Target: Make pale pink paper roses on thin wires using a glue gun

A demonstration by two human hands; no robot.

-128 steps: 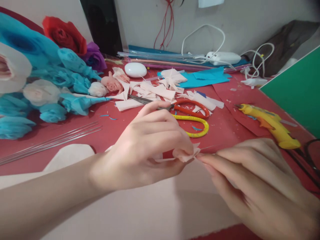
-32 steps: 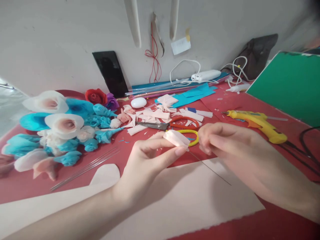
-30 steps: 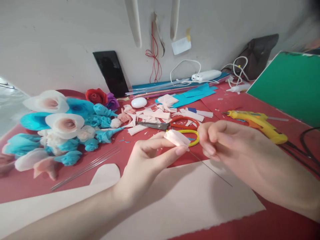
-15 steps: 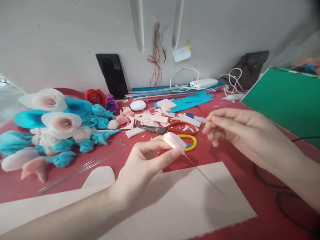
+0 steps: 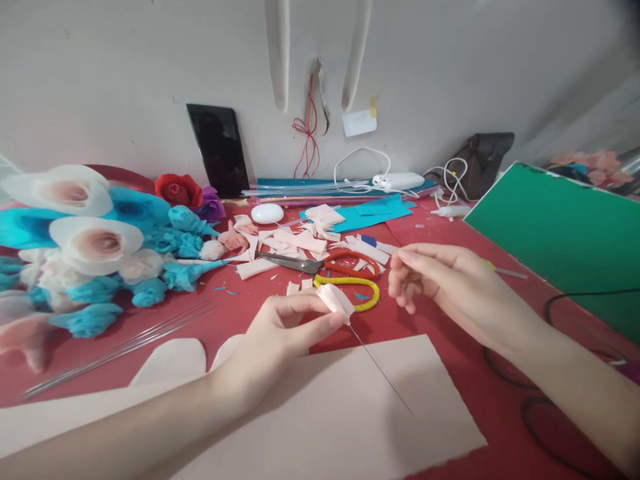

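Between the thumb and fingers of my left hand (image 5: pixel 285 333) is a small pale pink crepe-paper flower bud (image 5: pixel 336 301), wrapped at the top of a thin wire stem (image 5: pixel 383 372) that slants down to the right. My right hand (image 5: pixel 440 277) is apart from the bud, off to its right. Its thumb rests against the index finger and the other fingers curl; anything in that pinch is too small to make out. Beneath both hands lies a large sheet of pale pink crepe paper (image 5: pixel 350 413). Scissors (image 5: pixel 310 265) with red and yellow handles lie just behind the bud.
Blue, white and red paper flowers (image 5: pixel 107 243) crowd the left, with bare wires (image 5: pixel 120 347) in front. Pink paper scraps (image 5: pixel 295 240) lie around the scissors. A phone (image 5: pixel 216 150) leans on the wall. A green board (image 5: pixel 555 233) and black cable (image 5: pixel 540 420) are at right.
The whole view has shifted, so most things appear further left. My left hand still grips the bud, and my right hand stays in a similar pose to its right.
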